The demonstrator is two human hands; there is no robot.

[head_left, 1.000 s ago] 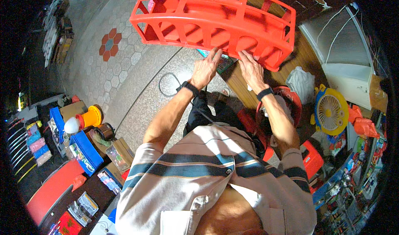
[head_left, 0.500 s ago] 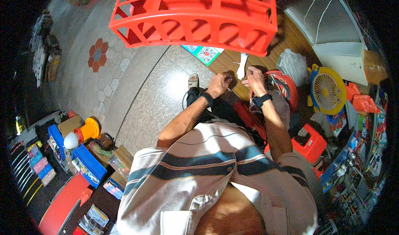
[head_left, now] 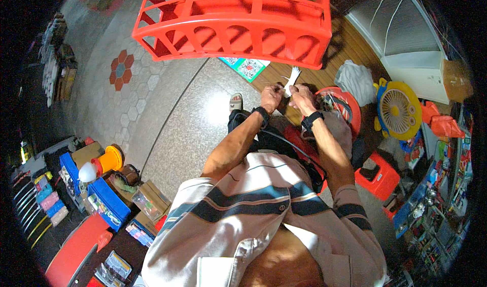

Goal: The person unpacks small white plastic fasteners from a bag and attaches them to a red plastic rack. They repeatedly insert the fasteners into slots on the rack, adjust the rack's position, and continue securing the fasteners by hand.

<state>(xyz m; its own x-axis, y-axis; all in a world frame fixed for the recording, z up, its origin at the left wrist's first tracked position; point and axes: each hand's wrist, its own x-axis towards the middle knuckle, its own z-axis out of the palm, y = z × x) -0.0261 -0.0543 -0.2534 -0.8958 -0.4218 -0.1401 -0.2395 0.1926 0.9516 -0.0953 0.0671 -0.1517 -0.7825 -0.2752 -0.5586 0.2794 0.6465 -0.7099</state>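
My left hand [head_left: 271, 98] and my right hand [head_left: 303, 100] are close together over the near edge of a brown wooden surface. Between them reaches the near end of a slim white bundle [head_left: 292, 79], splayed at its far end. Fingers of both hands are bent into a pinch; whatever they hold is too small and partly hidden to make out. My right fingertips overlap the bundle's near end. Dark bands circle both wrists. Just beyond the bundle stands a red plastic rack [head_left: 231, 25] with arched openings.
A green-edged printed sheet [head_left: 250, 70] lies under the rack's front. To the right are a red round container [head_left: 350, 107], a whitish plastic bag [head_left: 353, 81], a yellow fan [head_left: 400, 109] and a red stool [head_left: 380, 178]. Blue bins [head_left: 109, 203] stand at lower left.
My hands have come closer together around the near end of the white bundle, with the right fingers now overlapping it. The view has shifted slightly.
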